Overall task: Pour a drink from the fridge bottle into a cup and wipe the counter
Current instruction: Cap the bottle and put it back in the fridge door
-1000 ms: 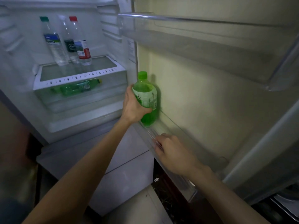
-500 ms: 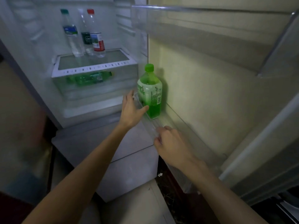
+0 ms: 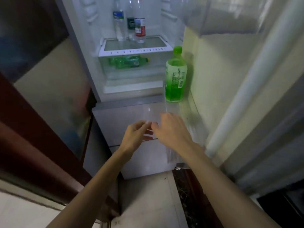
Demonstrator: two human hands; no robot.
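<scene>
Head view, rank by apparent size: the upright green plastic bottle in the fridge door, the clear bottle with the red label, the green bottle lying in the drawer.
Largest: upright green plastic bottle, though it is also nearest the camera.
Then: clear bottle with the red label and green bottle lying in the drawer, too alike to rank.

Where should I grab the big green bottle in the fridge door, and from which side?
Wrap a hand round the green bottle at its labelled middle, coming from the left, the open side. It stands upright beside the door wall on its right, and the clear shelf rail covers its lower part, so lifting straight up looks best.
</scene>
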